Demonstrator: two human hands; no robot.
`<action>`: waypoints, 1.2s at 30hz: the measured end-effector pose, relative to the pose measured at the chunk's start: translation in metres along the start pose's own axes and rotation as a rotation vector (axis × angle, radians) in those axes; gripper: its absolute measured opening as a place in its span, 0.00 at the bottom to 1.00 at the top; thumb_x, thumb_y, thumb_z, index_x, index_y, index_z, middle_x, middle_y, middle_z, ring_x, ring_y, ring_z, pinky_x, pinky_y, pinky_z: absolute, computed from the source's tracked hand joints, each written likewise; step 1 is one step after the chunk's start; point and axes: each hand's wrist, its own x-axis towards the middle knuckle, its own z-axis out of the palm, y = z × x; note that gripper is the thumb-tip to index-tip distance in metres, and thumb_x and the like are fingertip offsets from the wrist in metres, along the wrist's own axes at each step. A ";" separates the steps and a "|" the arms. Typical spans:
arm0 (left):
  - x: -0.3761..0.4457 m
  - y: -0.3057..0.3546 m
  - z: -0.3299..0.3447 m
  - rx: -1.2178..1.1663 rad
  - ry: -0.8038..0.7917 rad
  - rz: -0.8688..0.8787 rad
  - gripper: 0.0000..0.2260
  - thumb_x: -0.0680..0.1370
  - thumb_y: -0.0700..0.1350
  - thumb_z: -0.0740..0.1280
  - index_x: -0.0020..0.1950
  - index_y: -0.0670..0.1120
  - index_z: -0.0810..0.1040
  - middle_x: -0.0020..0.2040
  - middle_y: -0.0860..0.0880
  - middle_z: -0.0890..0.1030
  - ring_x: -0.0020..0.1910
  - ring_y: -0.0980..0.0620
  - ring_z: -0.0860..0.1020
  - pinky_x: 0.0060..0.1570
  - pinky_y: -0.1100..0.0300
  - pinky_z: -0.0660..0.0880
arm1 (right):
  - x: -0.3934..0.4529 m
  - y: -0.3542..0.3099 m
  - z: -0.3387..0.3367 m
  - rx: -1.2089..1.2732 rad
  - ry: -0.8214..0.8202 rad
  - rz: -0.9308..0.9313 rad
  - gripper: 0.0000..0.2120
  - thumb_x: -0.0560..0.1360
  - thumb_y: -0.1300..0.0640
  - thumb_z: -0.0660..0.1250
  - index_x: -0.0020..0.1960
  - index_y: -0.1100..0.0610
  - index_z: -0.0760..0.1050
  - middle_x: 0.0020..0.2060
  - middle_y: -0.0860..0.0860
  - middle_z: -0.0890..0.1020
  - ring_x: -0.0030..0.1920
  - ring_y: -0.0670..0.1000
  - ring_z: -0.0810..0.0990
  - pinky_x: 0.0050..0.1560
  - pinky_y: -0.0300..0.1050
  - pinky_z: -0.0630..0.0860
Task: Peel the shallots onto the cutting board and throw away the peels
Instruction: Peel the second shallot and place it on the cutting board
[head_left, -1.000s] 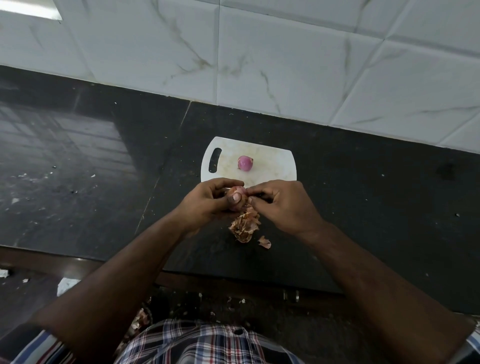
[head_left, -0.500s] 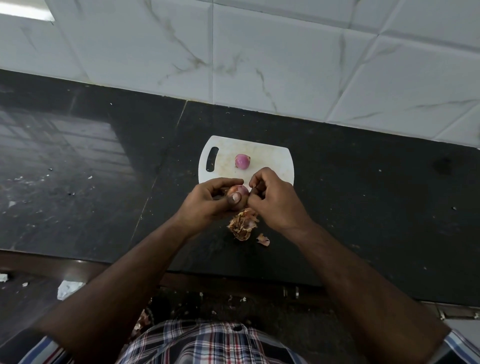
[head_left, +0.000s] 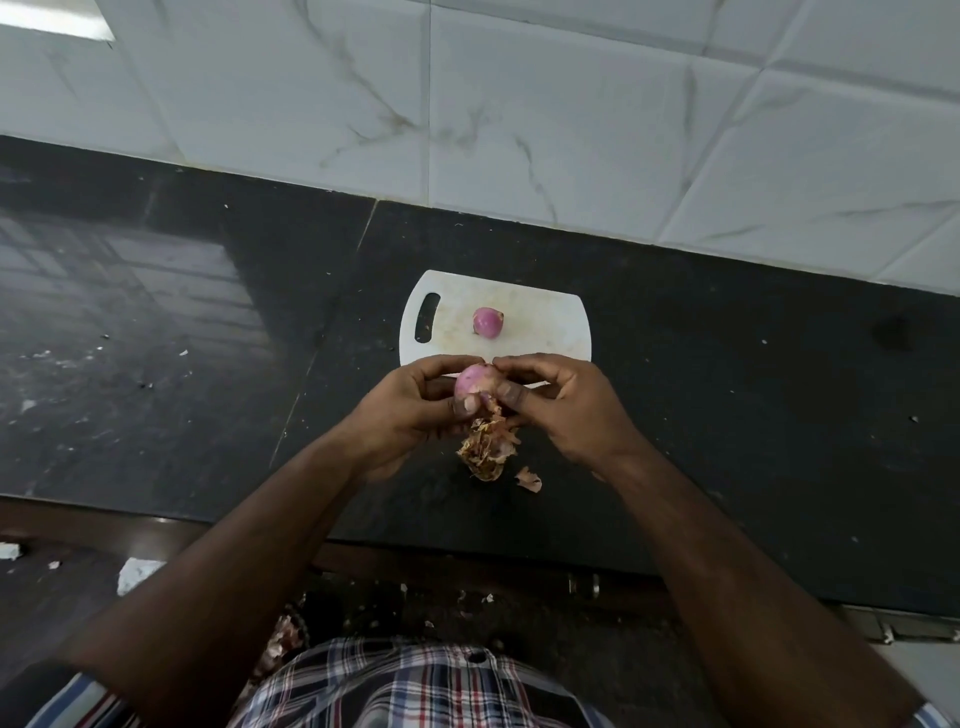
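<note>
Shallot (head_left: 471, 380) in both hands, board's (head_left: 550, 332) near edge.

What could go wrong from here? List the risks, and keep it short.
1. The shallot is gripped between the left hand and right hand above the bare counter, short of the cutting board; if it slips, it may land off the board.
2. The peels are piling up on the counter near its front edge and could scatter to the floor.
</note>
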 end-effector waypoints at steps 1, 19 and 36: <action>0.000 0.000 0.000 0.007 0.006 0.001 0.22 0.71 0.35 0.71 0.64 0.39 0.74 0.44 0.47 0.85 0.40 0.55 0.83 0.36 0.64 0.79 | 0.000 0.000 -0.001 -0.055 0.007 -0.021 0.14 0.75 0.51 0.74 0.60 0.50 0.83 0.53 0.46 0.86 0.53 0.48 0.85 0.53 0.56 0.83; -0.001 -0.009 0.009 0.010 0.079 0.059 0.16 0.73 0.42 0.71 0.60 0.40 0.79 0.47 0.43 0.85 0.47 0.47 0.85 0.48 0.54 0.83 | 0.003 -0.023 -0.007 -0.506 -0.145 -0.148 0.19 0.72 0.53 0.73 0.63 0.52 0.80 0.48 0.47 0.86 0.45 0.43 0.85 0.47 0.40 0.82; -0.002 -0.009 0.014 0.089 0.142 0.044 0.14 0.74 0.46 0.72 0.58 0.42 0.82 0.44 0.44 0.85 0.45 0.48 0.84 0.46 0.55 0.82 | 0.003 -0.015 0.007 -0.685 -0.075 -0.159 0.13 0.79 0.58 0.62 0.60 0.56 0.80 0.48 0.54 0.85 0.46 0.52 0.81 0.47 0.51 0.80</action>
